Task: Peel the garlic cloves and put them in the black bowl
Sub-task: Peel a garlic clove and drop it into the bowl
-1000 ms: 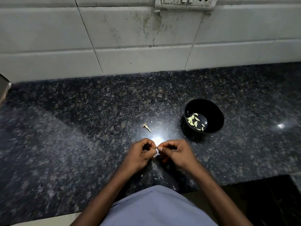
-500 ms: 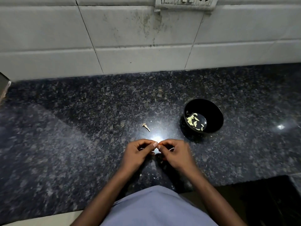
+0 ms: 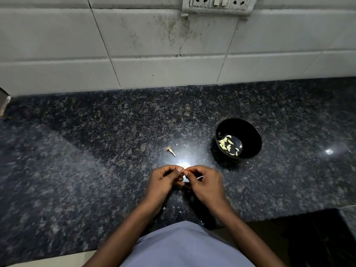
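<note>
My left hand [image 3: 165, 180] and my right hand [image 3: 204, 184] meet fingertip to fingertip over the dark granite counter [image 3: 96, 151], both pinching a small pale garlic clove [image 3: 185, 177] that shows between them. A thin strip of skin [image 3: 200, 177] sticks out by my right fingers. The black bowl [image 3: 250, 132] stands to the right and a little farther back, with several peeled cloves [image 3: 228, 144] in its bottom. A bare garlic stem [image 3: 171, 150] lies on the counter just beyond my hands.
Small flakes of garlic skin [image 3: 173, 207] lie scattered on the counter near its front edge. A white tiled wall [image 3: 154, 54] with a switchboard [image 3: 217, 4] rises behind. A bright light reflection [image 3: 329, 151] sits at the right.
My hands have shifted slightly away from me while still working the clove between the fingertips. The bowl and the stem have not moved.
</note>
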